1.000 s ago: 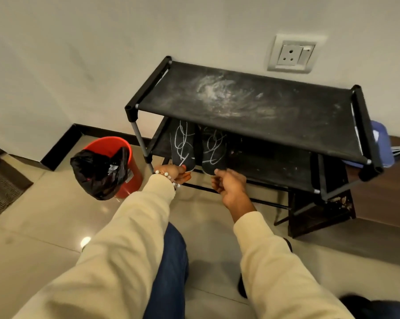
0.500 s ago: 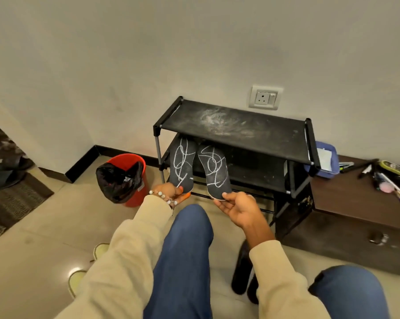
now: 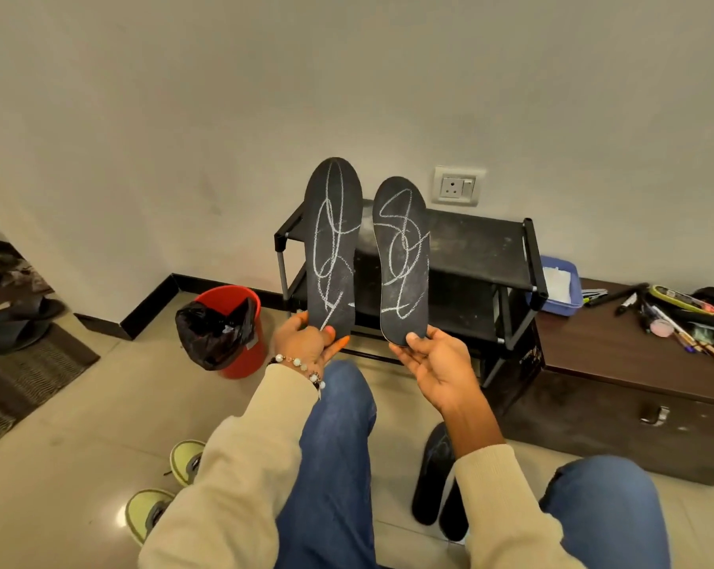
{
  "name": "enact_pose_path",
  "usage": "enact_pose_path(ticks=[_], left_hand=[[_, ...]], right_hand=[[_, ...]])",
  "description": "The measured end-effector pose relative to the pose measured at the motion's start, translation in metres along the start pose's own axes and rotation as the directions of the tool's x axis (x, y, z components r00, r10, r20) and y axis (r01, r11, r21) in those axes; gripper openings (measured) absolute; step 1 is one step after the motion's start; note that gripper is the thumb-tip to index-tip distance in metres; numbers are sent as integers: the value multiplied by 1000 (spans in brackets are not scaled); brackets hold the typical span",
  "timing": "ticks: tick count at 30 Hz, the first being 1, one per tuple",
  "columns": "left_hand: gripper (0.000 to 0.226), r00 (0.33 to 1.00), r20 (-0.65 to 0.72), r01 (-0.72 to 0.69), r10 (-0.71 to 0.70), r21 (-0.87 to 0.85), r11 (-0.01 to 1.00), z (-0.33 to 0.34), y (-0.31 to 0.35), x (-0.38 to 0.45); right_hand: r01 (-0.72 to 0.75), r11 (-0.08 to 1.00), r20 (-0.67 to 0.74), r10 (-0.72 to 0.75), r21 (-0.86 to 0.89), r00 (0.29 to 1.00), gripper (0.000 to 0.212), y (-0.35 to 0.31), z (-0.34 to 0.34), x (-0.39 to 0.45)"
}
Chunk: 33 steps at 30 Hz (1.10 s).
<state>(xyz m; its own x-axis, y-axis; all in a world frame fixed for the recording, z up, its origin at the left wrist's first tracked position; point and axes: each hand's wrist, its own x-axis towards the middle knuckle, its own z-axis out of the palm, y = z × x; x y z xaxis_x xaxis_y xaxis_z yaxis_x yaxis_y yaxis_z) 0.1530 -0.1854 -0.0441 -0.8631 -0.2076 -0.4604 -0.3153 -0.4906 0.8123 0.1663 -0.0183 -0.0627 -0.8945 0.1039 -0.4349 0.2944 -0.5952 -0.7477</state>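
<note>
Two black insoles with white chalk scribbles stand upright in front of me. My left hand [image 3: 304, 340] pinches the heel of the left insole [image 3: 334, 240]. The right insole [image 3: 402, 256] is held at its heel by my right hand [image 3: 435, 365], thumb on the front face. Both are lifted clear of the black two-tier shoe rack [image 3: 482, 240] behind them, whose dusty shelves hold nothing I can see.
A red bucket with a black bag [image 3: 224, 326] stands left of the rack. A dark wooden chest [image 3: 634, 363] at right carries pens and a blue tray [image 3: 556, 285]. Green shoes [image 3: 170, 486] and black slippers [image 3: 437, 482] lie on the tile floor by my knees.
Both hands pulled the insoles off the rack's lower shelf and raised them upright toward me. The camera drew back from the rack.
</note>
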Motion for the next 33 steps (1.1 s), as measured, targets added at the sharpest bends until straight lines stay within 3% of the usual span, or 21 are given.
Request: enact_pose_path(ticks=[15,22,28,33], left_hand=[[49,995,-86,54,-58,-39,998,2,-6,41],[42,982,-190,-14,-16,-152,988,-32,10,60],[47,899,-434,-40,-63,-224,974,-109,-7,105],[47,791,-581,64,-190,-230,971,-168,-46,147]], right_hand=[[-30,999,-54,30,-12,998,35,1,10,31],[-83,989,31,88,-120,996,28,13,63,45],[-231,914,4,246,-333,969,34,88,142,87],[-431,800,-199,382,-417,902,45,178,174,134]])
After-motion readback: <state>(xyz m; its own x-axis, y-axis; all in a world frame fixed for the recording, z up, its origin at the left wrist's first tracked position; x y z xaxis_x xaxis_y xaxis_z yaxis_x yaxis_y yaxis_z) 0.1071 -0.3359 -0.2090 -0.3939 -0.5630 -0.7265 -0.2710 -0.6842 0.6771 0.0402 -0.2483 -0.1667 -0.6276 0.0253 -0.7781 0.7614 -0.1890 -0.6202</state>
